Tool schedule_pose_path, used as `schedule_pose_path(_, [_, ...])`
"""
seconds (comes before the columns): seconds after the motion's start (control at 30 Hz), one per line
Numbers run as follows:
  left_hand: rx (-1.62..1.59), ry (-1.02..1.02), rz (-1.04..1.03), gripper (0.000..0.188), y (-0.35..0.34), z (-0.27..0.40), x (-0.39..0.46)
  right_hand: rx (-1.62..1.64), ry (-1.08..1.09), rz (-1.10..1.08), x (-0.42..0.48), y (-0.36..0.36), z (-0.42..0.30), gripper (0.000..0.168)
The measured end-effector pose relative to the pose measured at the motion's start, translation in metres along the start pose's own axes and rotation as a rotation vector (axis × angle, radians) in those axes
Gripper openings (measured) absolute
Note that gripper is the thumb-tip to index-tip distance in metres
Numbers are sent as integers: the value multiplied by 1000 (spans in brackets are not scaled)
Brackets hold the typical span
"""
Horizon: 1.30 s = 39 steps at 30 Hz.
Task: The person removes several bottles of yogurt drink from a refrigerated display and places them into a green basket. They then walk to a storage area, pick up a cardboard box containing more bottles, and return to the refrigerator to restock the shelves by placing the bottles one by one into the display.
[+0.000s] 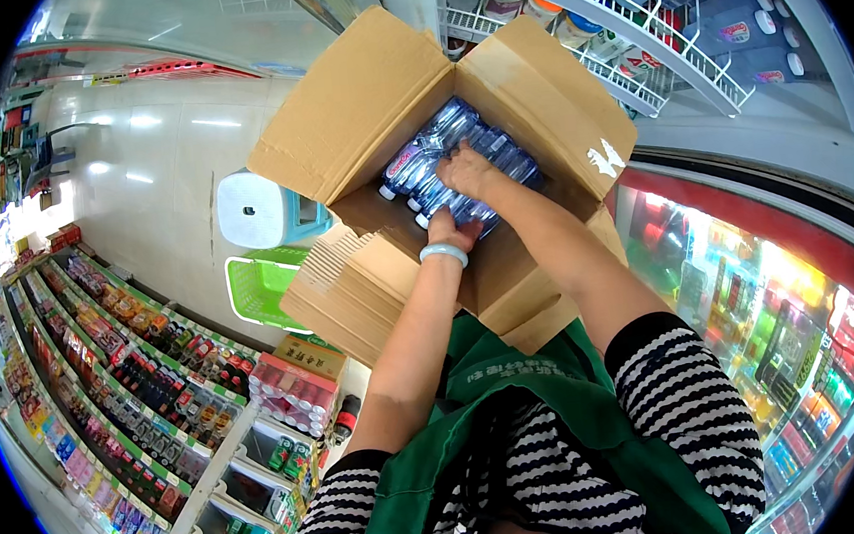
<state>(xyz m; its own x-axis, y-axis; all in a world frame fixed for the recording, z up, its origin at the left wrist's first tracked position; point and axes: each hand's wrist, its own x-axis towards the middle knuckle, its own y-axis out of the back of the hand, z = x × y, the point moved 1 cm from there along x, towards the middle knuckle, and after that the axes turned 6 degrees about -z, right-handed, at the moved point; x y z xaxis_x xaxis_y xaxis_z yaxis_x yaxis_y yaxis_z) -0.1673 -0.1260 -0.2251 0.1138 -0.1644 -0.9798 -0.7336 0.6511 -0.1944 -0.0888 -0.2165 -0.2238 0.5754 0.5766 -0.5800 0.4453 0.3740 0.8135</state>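
An open cardboard box point(362, 114) stands before me with its flaps spread. Inside it lie several clear plastic water bottles point(509, 156) with white caps, packed side by side. My right hand point(467, 171) rests on top of the bottles near their middle, fingers bent; whether it grips one cannot be told. My left hand point(454, 229), with a pale bangle at the wrist, reaches in at the near side by the caps. Its fingertips are partly hidden among the bottles, so its hold is unclear.
Left of the box are a blue-white plastic stool point(251, 209) and a green basket point(260, 291). Stocked shelves point(142, 372) curve along the lower left. At the upper right stands an open cooler with wire racks point(647, 5); a lit drinks fridge point(761, 301) is at the right.
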Motion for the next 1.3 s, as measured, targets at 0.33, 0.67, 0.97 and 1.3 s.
schedule_pose_path(0.33, [184,-789,-161,39,-60,-10,-148,483,-156,823,-128,103,-12,35])
schedule_pose_path(0.67, [993,-762,-1085,76,-120,21,-312,1323,76,925,-300,178,53,74])
schedule_pose_path(0.97, [1547,-670,-1598,68,-250,-29,-346,1090,-239,766,-370,174,101,81])
schedule_pose_path(1.3, [1432,-1588,-1205,69,-316,-133,-252,821,-621,1857,-313,91,214,68])
